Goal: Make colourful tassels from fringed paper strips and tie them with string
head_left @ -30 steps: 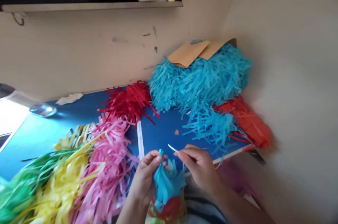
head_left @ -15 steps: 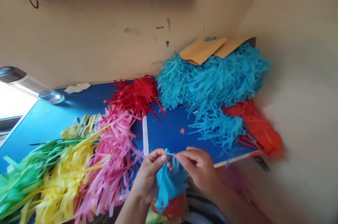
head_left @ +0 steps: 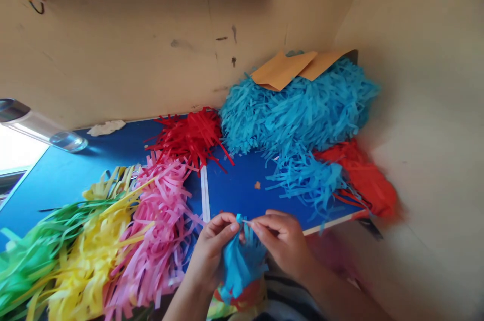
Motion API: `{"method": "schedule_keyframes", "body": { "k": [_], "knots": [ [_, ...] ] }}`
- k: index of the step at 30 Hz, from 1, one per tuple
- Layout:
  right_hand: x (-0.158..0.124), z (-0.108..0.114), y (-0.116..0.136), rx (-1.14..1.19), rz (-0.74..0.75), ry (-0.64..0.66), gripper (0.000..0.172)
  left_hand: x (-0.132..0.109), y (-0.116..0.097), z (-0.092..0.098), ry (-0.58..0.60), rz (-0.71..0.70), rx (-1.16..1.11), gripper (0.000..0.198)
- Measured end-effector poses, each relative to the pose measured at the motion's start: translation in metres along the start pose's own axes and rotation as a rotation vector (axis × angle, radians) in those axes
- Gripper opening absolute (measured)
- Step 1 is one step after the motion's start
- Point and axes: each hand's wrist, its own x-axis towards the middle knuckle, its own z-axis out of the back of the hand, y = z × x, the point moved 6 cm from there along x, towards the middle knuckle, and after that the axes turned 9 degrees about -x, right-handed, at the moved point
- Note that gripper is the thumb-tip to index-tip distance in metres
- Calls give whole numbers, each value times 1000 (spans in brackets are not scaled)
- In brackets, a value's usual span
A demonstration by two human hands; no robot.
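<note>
My left hand [head_left: 215, 238] pinches the top of a blue tissue-paper tassel [head_left: 239, 266], where the paper forms a small loop above the fingertips. The body of the tassel hangs down below the hands, in front of my lap. Between thumb and forefinger, my right hand [head_left: 284, 240] grips a thin pale strand [head_left: 247, 221] that runs to that loop; whether it passes through cannot be made out. Orange-red paper [head_left: 245, 295] shows under the tassel, partly covered by it.
Green [head_left: 34, 253], yellow [head_left: 88, 265] and pink fringed paper [head_left: 155, 240] lies on the blue table at left, red fringe [head_left: 192, 134] behind. A large blue fringe pile [head_left: 298, 109] carries brown paper [head_left: 285, 70]. Orange-red paper [head_left: 366, 180] overhangs the right edge. A clear bottle [head_left: 49, 129] stands left.
The view has shifted a little, so the table and wall appear slightly further left. Both hands keep nearly the same pose on the tassel and strand.
</note>
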Motion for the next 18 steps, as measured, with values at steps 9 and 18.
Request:
{"method": "schedule_keyframes", "body": {
  "k": [9,18],
  "knots": [
    [-3,-6,1,-92,-43,201,25,-19,-16,0,-145,-550,643,27],
    [26,123,-33,414,-89,-287,24,-15,15,-23,203,-495,1205,4]
  ]
}}
